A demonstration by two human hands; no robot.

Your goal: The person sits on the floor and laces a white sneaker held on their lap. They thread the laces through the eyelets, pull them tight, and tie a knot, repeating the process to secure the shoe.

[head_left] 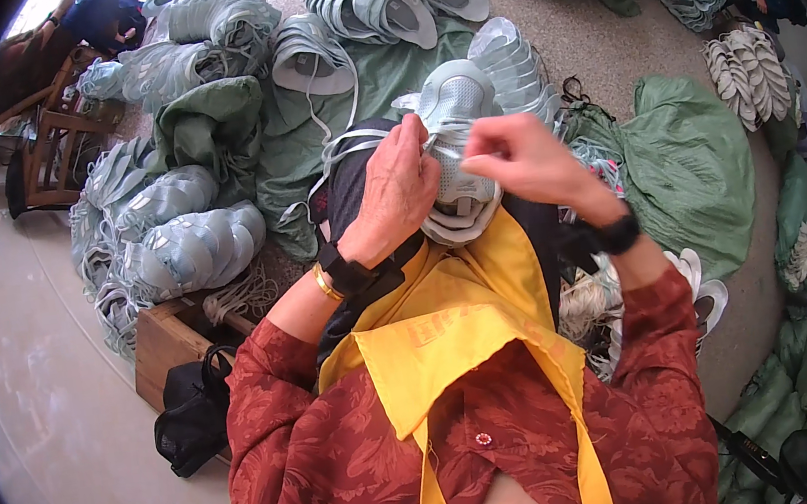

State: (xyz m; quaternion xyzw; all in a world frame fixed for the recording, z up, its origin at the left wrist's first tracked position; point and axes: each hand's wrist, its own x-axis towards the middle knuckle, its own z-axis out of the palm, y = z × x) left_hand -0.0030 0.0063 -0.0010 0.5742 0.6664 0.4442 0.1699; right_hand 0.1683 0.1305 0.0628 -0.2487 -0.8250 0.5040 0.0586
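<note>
Across my lap lies a pale blue-grey shoe upper (457, 94), its toe pointing away from me and its mesh tongue facing up. My left hand (395, 196) is closed at the upper's left edge, pinching a white shoelace (350, 146) whose loose length trails left over my dark trouser leg. Just right of the upper, my right hand (536, 167) is raised with its fingers curled together. It is slightly blurred, and what it pinches is too small to make out. Lacing crosses the upper between the two hands.
Stacked shoe uppers (191, 248) lie at the left, with more rows (363, 5) ahead on green cloth. Left of me stand a wooden box (162, 352) and a black bag (191, 409). A green sack (690, 166) and bundled white laces (587, 308) lie at the right.
</note>
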